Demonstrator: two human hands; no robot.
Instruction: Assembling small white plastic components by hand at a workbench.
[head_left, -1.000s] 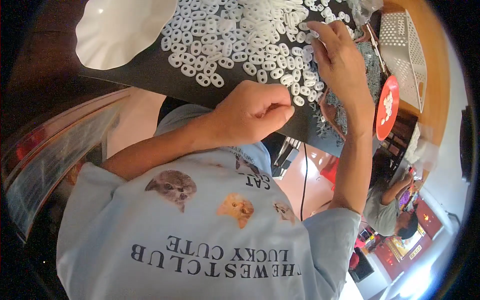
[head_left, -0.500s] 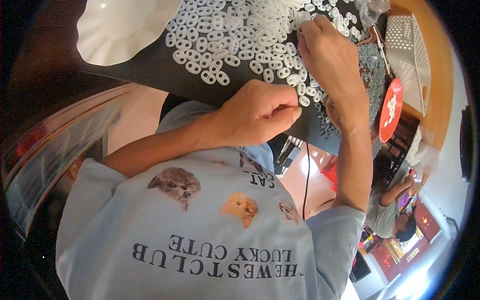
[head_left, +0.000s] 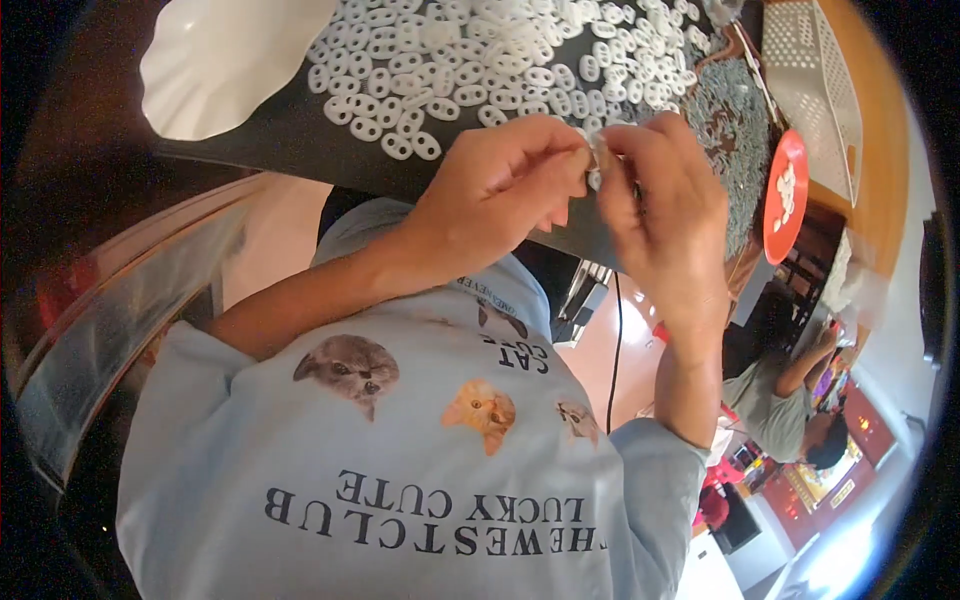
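So the right hand [head_left: 665,215] has come back off the pile and met the left hand [head_left: 500,195] at the near edge of the dark work surface [head_left: 280,140]. A second ago it was reaching up into the heap, while the left sat alone, curled by the edge. Now both hands are pinched together on one small white oval plastic piece [head_left: 597,160], fingertips closed around it from either side, so it looks like one piece has been picked out and is being worked on between the fingers. Can't tell exactly what they're doing to it, as the fingers cover most of it.

Around them: a big spread of small white oval two-hole plastic pieces [head_left: 470,70] lying loose over the dark surface, a white wavy-edged dish [head_left: 225,60] at the far left, a heap of grey-green small parts [head_left: 725,130] on the right, a red round lid with a few white pieces on it [head_left: 785,195] beyond that, and a white perforated basket [head_left: 825,80] in the corner. Another person in a grey-green top [head_left: 780,395] sits lower right, well apart. Nothing sits between the hands and the pile.
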